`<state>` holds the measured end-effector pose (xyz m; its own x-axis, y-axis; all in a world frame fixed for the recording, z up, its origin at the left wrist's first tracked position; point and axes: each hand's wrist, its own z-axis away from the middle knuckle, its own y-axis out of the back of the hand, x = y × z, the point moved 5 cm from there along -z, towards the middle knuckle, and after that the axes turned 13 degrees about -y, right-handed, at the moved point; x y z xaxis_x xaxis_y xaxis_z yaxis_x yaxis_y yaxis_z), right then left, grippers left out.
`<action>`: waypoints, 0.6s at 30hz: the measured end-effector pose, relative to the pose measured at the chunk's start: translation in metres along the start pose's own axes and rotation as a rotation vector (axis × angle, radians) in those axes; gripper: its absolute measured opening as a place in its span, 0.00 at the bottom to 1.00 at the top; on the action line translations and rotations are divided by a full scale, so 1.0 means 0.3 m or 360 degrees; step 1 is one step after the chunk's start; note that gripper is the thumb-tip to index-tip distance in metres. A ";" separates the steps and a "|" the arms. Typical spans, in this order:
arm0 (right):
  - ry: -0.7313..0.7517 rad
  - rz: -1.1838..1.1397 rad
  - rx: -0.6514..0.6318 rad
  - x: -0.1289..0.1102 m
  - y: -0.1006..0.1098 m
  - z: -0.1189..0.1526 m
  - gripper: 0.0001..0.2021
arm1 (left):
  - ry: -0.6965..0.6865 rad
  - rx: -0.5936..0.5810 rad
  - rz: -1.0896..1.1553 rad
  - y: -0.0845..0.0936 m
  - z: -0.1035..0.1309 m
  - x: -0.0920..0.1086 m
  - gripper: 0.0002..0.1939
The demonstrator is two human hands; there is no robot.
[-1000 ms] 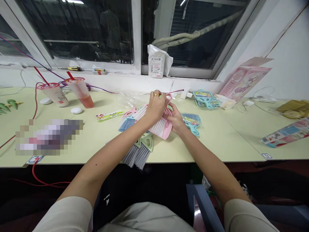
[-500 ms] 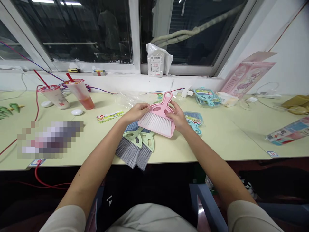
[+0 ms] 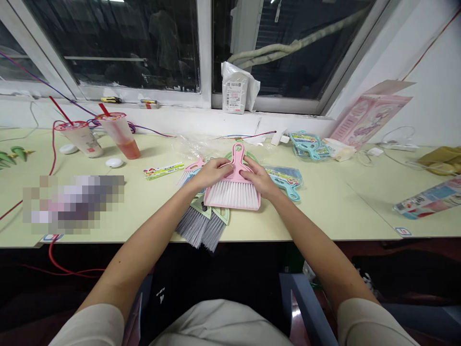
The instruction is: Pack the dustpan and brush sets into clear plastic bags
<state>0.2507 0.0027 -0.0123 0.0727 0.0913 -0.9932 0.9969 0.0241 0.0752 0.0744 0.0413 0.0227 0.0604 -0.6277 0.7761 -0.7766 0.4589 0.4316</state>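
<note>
I see the pink brush (image 3: 233,192) and dustpan (image 3: 234,208), tilted a moment ago, now straightened (seemingly nested), left hand (image 3: 212,173) and right hand (image 3: 262,181) each pinching a side.

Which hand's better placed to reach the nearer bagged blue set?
Probably the right hand: the blue set lies on its side. The left hand is farther, across the pink brush. Both are holding that brush, though.

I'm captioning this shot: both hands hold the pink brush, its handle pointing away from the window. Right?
Not quite: in the head view, the handle points towards the window. The left hand and right hand do hold the pink brush.
</note>
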 end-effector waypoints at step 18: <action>0.0134 0.0012 -0.0109 -0.039 -0.034 0.024 0.23 | 0.0189 0.0086 0.0368 -0.036 0.005 0.034 0.19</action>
<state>0.2400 -0.0058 -0.0021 0.0744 0.1750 -0.9818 0.9917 0.0908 0.0914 0.0824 0.0291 0.0253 -0.0519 -0.4302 0.9013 -0.8106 0.5452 0.2135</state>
